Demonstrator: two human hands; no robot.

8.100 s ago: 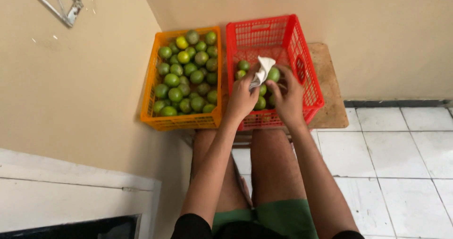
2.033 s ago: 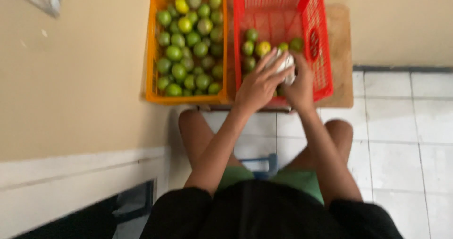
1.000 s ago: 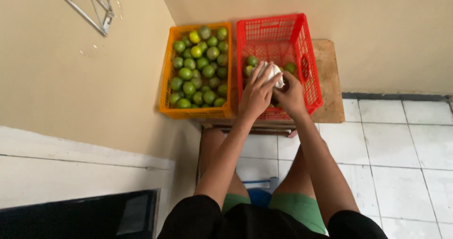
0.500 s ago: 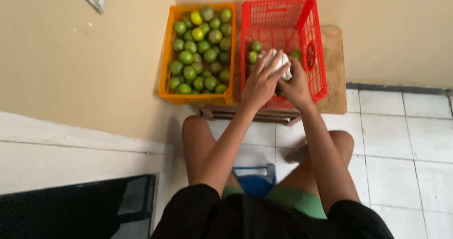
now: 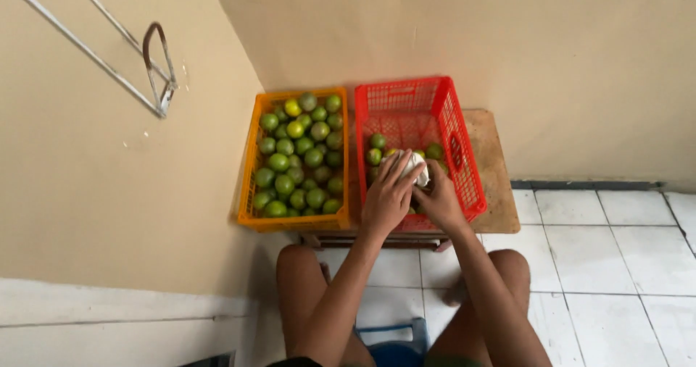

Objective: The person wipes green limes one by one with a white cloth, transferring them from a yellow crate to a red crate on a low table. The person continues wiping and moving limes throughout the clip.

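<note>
At far left a metal bracket [image 5: 156, 63] juts from the wall above an orange crate [image 5: 250, 193] piled with limes [image 5: 297, 157]; beside it a red crate [image 5: 464, 157] holds only a few. Over the red crate our left hand [image 5: 386, 197] and right hand [image 5: 438, 200] close together around a white cloth [image 5: 415, 165]. Both crates sit on a low wooden stand [image 5: 496, 186] against the wall, white floor tiles [image 5: 616, 265] at right.
</note>
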